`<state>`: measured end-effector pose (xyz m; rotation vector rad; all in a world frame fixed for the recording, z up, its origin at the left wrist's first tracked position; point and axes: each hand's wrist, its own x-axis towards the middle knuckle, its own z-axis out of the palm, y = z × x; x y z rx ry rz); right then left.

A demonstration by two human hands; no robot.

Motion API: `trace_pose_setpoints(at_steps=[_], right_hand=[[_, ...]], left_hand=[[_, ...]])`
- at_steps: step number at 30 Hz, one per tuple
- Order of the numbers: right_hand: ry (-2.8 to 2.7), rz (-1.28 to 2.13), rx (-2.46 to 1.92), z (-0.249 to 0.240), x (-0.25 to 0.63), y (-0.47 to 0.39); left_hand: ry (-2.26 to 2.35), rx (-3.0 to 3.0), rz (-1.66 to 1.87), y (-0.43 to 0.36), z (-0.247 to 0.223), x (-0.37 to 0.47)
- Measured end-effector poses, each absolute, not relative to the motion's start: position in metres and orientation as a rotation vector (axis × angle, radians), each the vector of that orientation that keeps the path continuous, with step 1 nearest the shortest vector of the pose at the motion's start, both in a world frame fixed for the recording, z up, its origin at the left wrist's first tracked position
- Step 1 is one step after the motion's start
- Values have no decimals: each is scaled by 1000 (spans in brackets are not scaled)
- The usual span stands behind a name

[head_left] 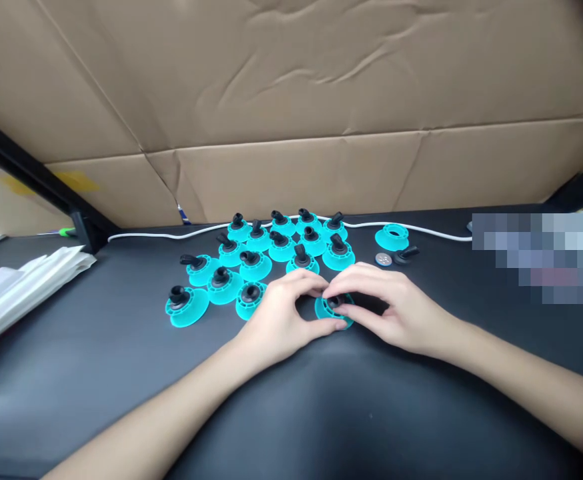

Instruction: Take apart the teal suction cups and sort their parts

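My left hand curls its thumb and fingers around a turquoise flared plastic cup on the dark table, gripping it at the side. From the right, the fingers and thumb of my right hand pinch a black elbow-shaped fitting at the top of that cup. Whether the fitting is fully seated is hidden by my fingers. Behind and to the left stand several similar turquoise cups with black angled fittings in their tops.
Farther right stands a turquoise cup without a fitting, beside a loose black fitting and a small grey perforated disc. A white cable runs along the cardboard wall. White papers lie at left.
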<state>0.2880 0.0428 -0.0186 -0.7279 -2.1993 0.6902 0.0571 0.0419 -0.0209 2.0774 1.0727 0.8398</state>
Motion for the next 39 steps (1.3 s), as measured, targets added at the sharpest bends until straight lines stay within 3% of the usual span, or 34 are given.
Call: trace_pose_setpoints(at_steps=[39], right_hand=[[-2149,605,-790,-18,288,44]], left_hand=[[1080,2064,849,41,-23,56]])
